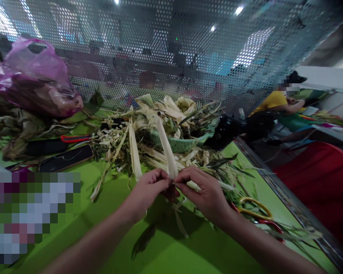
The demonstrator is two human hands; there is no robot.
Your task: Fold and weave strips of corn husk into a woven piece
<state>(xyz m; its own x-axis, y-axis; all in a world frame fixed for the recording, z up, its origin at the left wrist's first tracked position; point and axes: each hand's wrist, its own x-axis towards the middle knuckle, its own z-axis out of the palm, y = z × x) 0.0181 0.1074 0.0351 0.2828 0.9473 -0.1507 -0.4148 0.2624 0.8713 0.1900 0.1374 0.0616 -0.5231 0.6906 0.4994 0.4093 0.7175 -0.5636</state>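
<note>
Both my hands meet over the green table [108, 213] and pinch the same pale leaf strip [165, 146], which rises up and away from my fingers. My left hand [148, 190] is closed on its lower end from the left. My right hand [202, 192] is closed on it from the right, fingertips touching the left ones. More strip ends hang down below my hands. A heap of pale and green leaf strips [148, 133] lies just behind my hands.
A green plastic basket [180, 144] sits in the heap. Scissors with yellow and red handles [257, 213] lie right of my right hand. A phone [67, 158] and a pink plastic bag [36, 78] are at left. A perforated metal screen [160, 49] backs the table; a person in yellow [277, 101] sits beyond at right.
</note>
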